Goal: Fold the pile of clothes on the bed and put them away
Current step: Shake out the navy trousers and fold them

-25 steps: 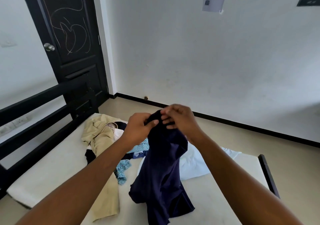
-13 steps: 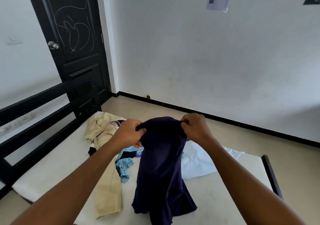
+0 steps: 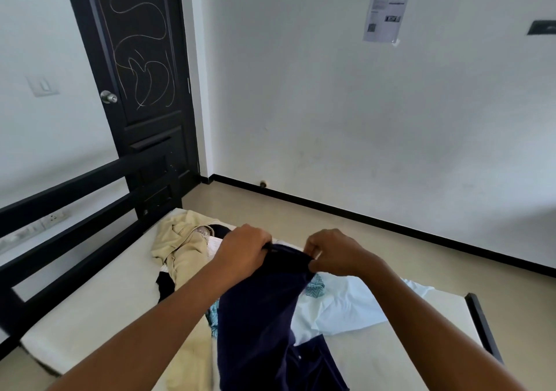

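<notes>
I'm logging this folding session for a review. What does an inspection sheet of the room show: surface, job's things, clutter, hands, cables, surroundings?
Surface: pale mattress in a black bed frame.
Job's things: navy garment held up by its top edge, hanging down to the mattress; beige garment, white garment and teal patterned cloth lie unfolded.
Clutter: nothing seen.
Hands: left hand and right hand each grip the navy garment's top edge.
Cables: nothing seen.
Surroundings: black door with knob; paper sheet on the white wall.
</notes>
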Demonstrator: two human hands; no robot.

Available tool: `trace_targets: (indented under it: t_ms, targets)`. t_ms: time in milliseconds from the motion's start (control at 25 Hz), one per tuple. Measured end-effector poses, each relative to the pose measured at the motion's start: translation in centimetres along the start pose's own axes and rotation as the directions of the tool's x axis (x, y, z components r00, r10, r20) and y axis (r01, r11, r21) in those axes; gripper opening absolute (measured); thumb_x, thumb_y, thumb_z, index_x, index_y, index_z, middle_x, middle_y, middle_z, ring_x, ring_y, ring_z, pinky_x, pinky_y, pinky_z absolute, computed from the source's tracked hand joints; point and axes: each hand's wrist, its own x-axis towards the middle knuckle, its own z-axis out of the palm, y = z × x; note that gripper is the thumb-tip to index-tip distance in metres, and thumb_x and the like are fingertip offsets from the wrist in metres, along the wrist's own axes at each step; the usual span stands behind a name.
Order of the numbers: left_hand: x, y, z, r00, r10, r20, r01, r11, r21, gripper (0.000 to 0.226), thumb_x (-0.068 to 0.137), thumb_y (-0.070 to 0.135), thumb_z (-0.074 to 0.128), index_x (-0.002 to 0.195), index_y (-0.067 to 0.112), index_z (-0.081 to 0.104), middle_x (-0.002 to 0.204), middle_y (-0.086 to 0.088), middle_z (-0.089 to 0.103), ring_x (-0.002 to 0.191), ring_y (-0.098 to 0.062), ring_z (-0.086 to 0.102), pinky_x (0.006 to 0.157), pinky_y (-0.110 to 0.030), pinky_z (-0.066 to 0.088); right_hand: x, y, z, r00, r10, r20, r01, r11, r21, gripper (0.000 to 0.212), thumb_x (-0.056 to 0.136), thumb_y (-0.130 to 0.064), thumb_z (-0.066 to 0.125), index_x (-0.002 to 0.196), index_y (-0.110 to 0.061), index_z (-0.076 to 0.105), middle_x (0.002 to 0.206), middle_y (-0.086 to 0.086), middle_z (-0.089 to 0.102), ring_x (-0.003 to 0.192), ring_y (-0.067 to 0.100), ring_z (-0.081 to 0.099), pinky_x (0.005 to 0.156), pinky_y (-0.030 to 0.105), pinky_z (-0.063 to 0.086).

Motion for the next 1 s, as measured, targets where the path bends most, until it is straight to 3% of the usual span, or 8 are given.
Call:
trace_targets:
  t_ms: [120,240,320,400,480,560,760,1000]
  targets:
    - [0.8,1.3,1.9,0.998,-0.044,-0.047,0.042,0.998,-0.044,0.037,0.103,0.043,0.046,0.084,0.017,0.065,0.087,-0.006,0.072,0.087,-0.030,0.068,0.077,-0.041,0.054,-0.3,0.8,-0.6,0.963,0.016,-0.268,-0.011,1.000,0.018,0.015,0.073,-0.027,0.072,0.087,-0.031,0.071,0.082,-0.019,0.071,0.077,0.002,0.066,0.072,0.026,0.053]
    - [2.6,2.2,1.5,0.984,-0.164,-0.073,0.140,0.955,-0.261,0.056,0.107,0.051,0.040,0.064,0.016,0.045,0.075,-0.012,0.065,0.081,-0.036,0.063,0.069,-0.040,0.044,-0.6,-1.9,0.7,0.803,-0.061,-0.592,0.163,0.979,0.120,0.012,0.077,-0.021,0.057,0.076,-0.020,0.069,0.072,-0.007,0.070,0.066,0.011,0.065,0.064,0.029,0.052]
    - [3.2,3.2,0.9,0.977,-0.209,-0.051,0.168,0.886,-0.432,0.059,0.107,0.047,0.043,0.058,0.016,0.039,0.061,-0.010,0.053,0.072,-0.037,0.058,0.064,-0.039,0.035,-0.6,-3.7,3.3,0.866,-0.021,-0.499,0.144,0.967,0.209,0.016,0.082,-0.010,0.056,0.073,-0.011,0.069,0.070,0.003,0.069,0.064,0.019,0.063,0.061,0.032,0.050]
    - [3.1,4.3,0.6,0.981,-0.193,-0.030,0.148,0.833,-0.533,0.059,0.107,0.045,0.047,0.057,0.014,0.038,0.054,-0.004,0.044,0.061,-0.030,0.050,0.061,-0.038,0.034,0.0,-4.5,5.8,0.985,0.032,-0.171,0.022,0.951,0.308,0.021,0.092,-0.001,0.051,0.093,0.001,0.072,0.093,0.020,0.073,0.087,0.033,0.067,0.079,0.044,0.055]
    - [2.3,5.5,0.6,0.992,-0.122,-0.020,0.090,0.831,-0.549,0.060,0.105,0.046,0.052,0.057,0.015,0.035,0.052,-0.001,0.040,0.052,-0.020,0.042,0.058,-0.036,0.033,1.0,-4.3,7.6,0.969,0.211,0.132,-0.247,0.885,0.396,0.038,0.108,-0.004,0.039,0.140,0.005,0.055,0.143,0.027,0.056,0.132,0.040,0.052,0.114,0.041,0.038]
    - [1.5,6.1,1.1,0.996,-0.086,-0.005,0.067,0.812,-0.580,0.060,0.104,0.046,0.055,0.057,0.016,0.031,0.049,0.004,0.035,0.048,-0.014,0.035,0.055,-0.034,0.031,1.3,-3.6,8.4,0.909,0.324,0.262,-0.394,0.873,0.286,0.050,0.114,-0.015,0.030,0.161,0.000,0.019,0.168,0.020,0.023,0.155,0.035,0.024,0.124,0.036,0.015]
    - [0.1,6.1,2.5,0.995,-0.083,0.054,0.099,0.774,-0.625,0.061,0.103,0.042,0.057,0.056,0.017,0.028,0.039,0.006,0.027,0.040,-0.010,0.031,0.064,-0.036,0.041,1.7,-2.8,9.2,0.877,0.247,0.412,-0.299,0.952,0.065,0.058,0.114,-0.019,0.036,0.161,0.005,0.012,0.171,0.022,0.012,0.159,0.033,0.011,0.125,0.037,0.009]
    - [-0.1,2.0,2.4,0.960,-0.281,-0.010,0.221,0.777,-0.589,0.059,0.105,0.042,0.053,0.055,0.019,0.033,0.050,-0.006,0.035,0.055,-0.026,0.044,0.058,-0.035,0.026,1.4,-5.3,4.5,0.959,-0.012,0.284,-0.006,0.998,0.062,0.029,0.100,0.001,0.043,0.120,0.003,0.063,0.128,0.026,0.063,0.122,0.037,0.059,0.093,0.034,0.044]
